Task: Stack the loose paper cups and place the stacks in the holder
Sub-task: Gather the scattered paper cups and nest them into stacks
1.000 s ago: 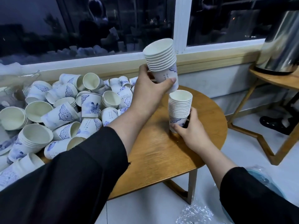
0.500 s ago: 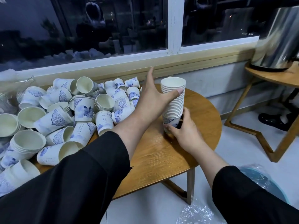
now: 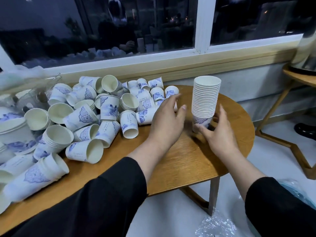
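Change: since half a second ago, the left hand (image 3: 166, 124) has let go of the tall stack (image 3: 205, 101) and drawn back toward the loose pile; the right hand has stayed at the stack's base.
Left hand: fingers straight and spread, holding nothing, hovering above the tabletop between the stack and the loose cups (image 3: 95, 115).
Right hand (image 3: 217, 134): fingers curled round the bottom cup of the stack, thumb at the front.
Tall stack: upright on the table, white ribbed rims nested closely, blue print showing only on the lowest cup.
Loose cups: white paper with blue floral and medallion prints, cream insides, tapered; most lie tipped on their sides, some upside down, several already nested in short stacks, heaped over the left half of the table.
Sleeves: black, loose, covering both forearms.
Table (image 3: 179, 161): round, light wood with visible grain, on wooden legs.
Window (image 3: 203, 24): white frame, dark glass with reflections, pale wooden sill below.
Side table (image 3: 301, 77): wooden, at right, carrying a shiny metal vessel.
Floor: pale, with crinkled clear plastic (image 3: 215, 226) near the table leg.
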`<state>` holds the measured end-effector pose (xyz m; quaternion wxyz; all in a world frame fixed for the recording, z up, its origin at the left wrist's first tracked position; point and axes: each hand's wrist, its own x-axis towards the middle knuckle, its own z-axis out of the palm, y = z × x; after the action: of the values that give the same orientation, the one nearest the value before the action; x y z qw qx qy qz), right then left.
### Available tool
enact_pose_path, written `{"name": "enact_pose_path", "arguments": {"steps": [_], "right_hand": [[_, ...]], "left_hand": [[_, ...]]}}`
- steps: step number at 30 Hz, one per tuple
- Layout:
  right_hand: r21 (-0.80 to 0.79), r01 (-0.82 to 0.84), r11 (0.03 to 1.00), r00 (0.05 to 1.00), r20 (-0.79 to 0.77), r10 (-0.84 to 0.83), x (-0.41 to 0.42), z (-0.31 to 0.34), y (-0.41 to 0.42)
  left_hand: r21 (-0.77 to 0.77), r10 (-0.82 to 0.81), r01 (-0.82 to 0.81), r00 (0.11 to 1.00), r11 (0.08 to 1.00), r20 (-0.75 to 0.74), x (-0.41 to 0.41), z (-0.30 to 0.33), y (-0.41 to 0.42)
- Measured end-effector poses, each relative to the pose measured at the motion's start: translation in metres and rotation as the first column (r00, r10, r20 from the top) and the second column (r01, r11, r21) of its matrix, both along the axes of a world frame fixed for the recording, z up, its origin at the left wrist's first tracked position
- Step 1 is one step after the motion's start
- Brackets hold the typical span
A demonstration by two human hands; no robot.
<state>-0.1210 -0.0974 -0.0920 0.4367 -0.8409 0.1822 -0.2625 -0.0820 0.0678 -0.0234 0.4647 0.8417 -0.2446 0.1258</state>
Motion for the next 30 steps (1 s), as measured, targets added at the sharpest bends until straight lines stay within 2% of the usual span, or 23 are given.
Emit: {"name": "enact_pose_path", "arguments": {"steps": [3,4,6,9,12,14,19,22,24,26,30], "right_hand": [[-0.014,0.183,0.983,0.979,0.096,-0.181,-0.011,0.007,0.003],[-0.022,0.201,0.979,0.970,0.141,-0.196,-0.016,0.008,0.006],[-0.037,0.109,0.993,0.981,0.167,-0.101,-0.025,0.008,0.020],[-0.064,-0.126,0.990,0.990,0.051,0.130,-0.031,-0.003,0.057],[-0.081,-0.317,0.945,0.948,-0.056,0.314,-0.024,-0.008,0.105],[-0.071,-0.356,0.932,0.934,-0.065,0.352,-0.011,-0.008,0.134],[-0.041,-0.248,0.968,0.969,-0.004,0.248,0.025,-0.006,0.177],[-0.064,-0.201,0.978,0.980,-0.032,0.199,0.040,-0.006,0.192],[-0.059,-0.177,0.982,0.984,-0.042,0.175,0.047,-0.005,0.199],[-0.031,-0.150,0.988,0.988,-0.048,0.149,0.053,-0.004,0.204],[0.000,-0.086,0.996,0.995,-0.045,0.086,0.063,0.001,0.216]], "left_hand": [[0.023,0.067,-0.071,0.990,0.997,0.128,-0.018,-0.024,0.051],[0.033,0.086,-0.093,0.982,0.995,0.170,-0.024,-0.030,0.070],[0.036,0.138,-0.152,0.957,0.988,0.254,-0.034,-0.037,0.110],[0.110,0.198,-0.251,0.914,0.962,0.354,-0.046,-0.038,0.163],[0.315,0.258,-0.373,0.900,0.873,0.351,-0.048,-0.029,0.198],[0.464,0.248,-0.369,0.921,0.805,0.301,-0.047,-0.020,0.216],[0.749,0.189,-0.305,0.952,0.588,0.240,-0.034,-0.012,0.249],[0.835,0.161,-0.257,0.966,0.486,0.204,-0.023,-0.014,0.253],[0.854,0.146,-0.279,0.960,0.439,0.239,-0.015,-0.016,0.252],[0.843,0.128,-0.319,0.948,0.433,0.293,-0.008,-0.018,0.251],[0.801,0.105,-0.340,0.937,0.492,0.333,-0.004,-0.021,0.251]]}}
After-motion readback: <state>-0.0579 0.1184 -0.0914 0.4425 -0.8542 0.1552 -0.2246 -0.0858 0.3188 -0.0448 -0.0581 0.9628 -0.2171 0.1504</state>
